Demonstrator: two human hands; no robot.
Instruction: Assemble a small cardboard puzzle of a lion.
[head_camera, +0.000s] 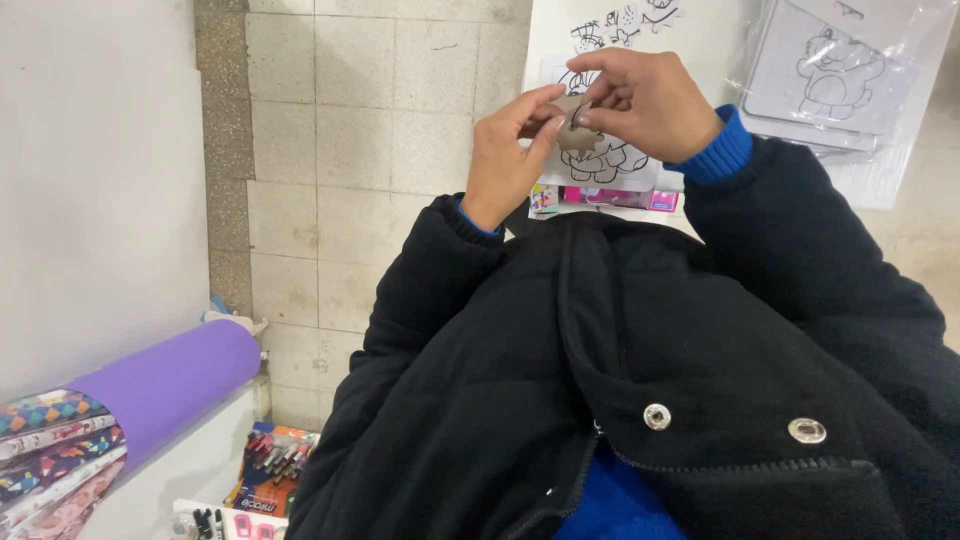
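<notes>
Over tiled floor (380, 120), both hands pinch a brown cutout (575, 130) together.

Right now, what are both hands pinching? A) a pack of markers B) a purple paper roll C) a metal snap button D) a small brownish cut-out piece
D: the left hand and right hand meet on a small brownish cut-out piece, held over a colouring sheet with an outline drawing; the purple roll and the marker pack lie untouched at the lower left.
</notes>
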